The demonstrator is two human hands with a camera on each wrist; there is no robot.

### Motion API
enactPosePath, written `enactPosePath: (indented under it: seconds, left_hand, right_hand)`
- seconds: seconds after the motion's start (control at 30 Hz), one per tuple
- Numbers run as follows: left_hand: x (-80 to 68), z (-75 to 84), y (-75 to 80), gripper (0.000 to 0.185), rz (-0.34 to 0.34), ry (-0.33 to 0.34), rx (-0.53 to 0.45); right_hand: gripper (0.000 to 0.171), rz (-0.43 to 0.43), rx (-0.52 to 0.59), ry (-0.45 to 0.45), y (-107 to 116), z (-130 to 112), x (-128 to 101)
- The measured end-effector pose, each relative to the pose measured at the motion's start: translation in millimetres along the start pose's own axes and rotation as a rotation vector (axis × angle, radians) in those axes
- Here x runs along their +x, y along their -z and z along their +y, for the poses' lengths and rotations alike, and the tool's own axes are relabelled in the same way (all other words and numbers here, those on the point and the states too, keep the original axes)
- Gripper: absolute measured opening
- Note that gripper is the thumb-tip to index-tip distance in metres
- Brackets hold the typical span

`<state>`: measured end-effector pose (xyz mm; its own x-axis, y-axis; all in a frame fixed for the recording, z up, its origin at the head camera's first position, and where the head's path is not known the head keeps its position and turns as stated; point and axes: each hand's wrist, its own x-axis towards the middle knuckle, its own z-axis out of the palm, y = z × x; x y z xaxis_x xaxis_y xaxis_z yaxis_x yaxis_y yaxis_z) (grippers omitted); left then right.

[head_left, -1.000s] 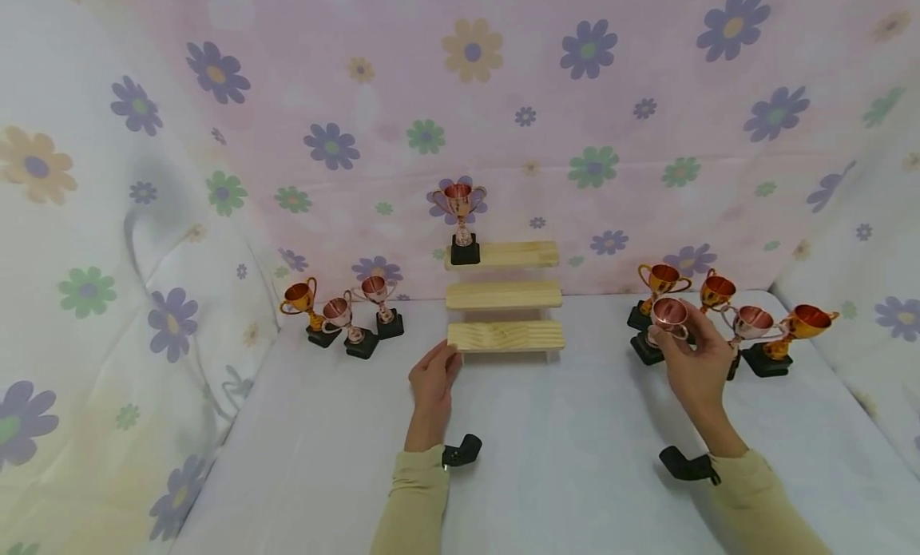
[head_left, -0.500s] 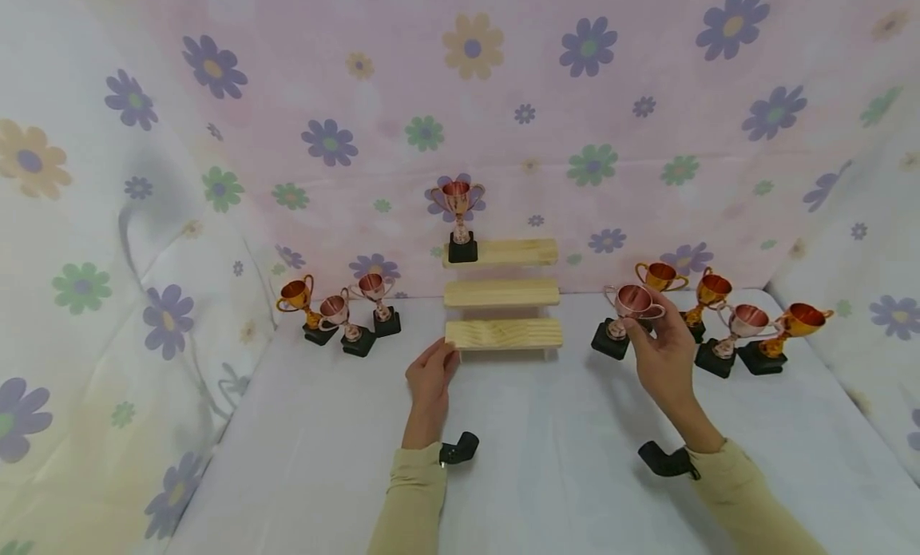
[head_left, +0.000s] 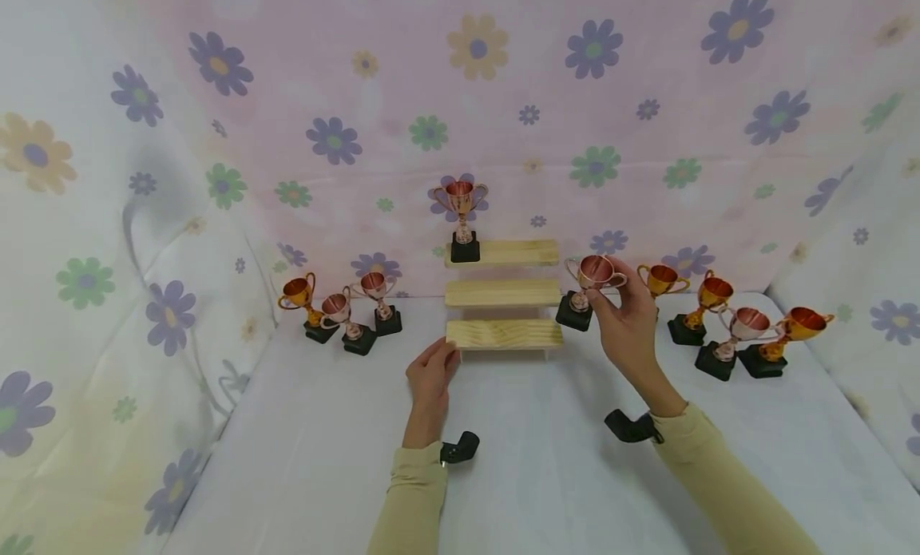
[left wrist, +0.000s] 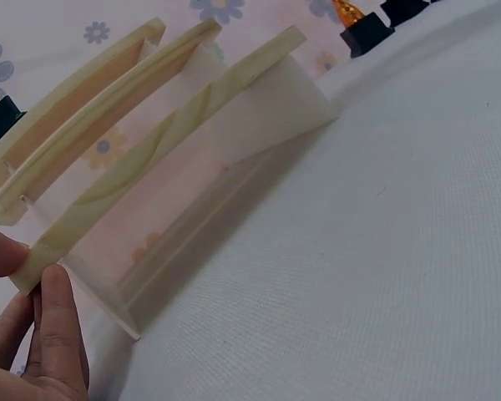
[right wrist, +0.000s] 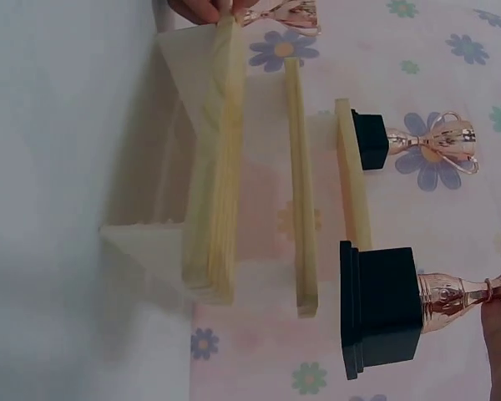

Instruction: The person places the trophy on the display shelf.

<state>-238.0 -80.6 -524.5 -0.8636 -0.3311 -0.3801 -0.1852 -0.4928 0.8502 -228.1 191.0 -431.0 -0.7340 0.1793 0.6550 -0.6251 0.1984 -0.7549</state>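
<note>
Head view showed one rose-copper trophy cup on a black base (head_left: 460, 220) already stood on the three-step pale wooden riser (head_left: 503, 291), a second rose-copper trophy cup (head_left: 585, 287) carried toward it, pinched in the right hand (head_left: 625, 331), the left hand (head_left: 431, 375) holding the lowest step, and seven other small trophies left on the bench (head_left: 561, 459).

You face a pale pink cloth backdrop printed with purple, green and yellow flowers (head_left: 503, 100), hanging behind a table covered in white textured cloth (head_left: 546, 475). White flowered drapes (head_left: 93, 299) close in both sides, wrinkled on your left. Soft, even light casts faint shadows.
</note>
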Motion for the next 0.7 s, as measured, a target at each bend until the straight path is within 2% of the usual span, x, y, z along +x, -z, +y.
enactPosePath:
  seconds: [0.23, 0.4, 0.7]
  left_hand:
    - [2.1, -0.9, -1.6, 0.032, 0.006, -0.005, -0.008]
    - [2.8, -0.5, -0.9, 0.032, 0.007, -0.011, -0.022]
    - [3.3, -2.5, 1.9, 0.033, -0.009, -0.027, -0.037]
  right_hand:
    - [0.046, -0.077, 0.051, 0.031, -31.7, -7.9, 34.8]
    - [0.045, -0.140, 0.107, 0.041, -51.9, -4.2, 65.7]
    - [0.046, -0.261, 0.097, 0.033, -75.9, 2.5, 110.1]
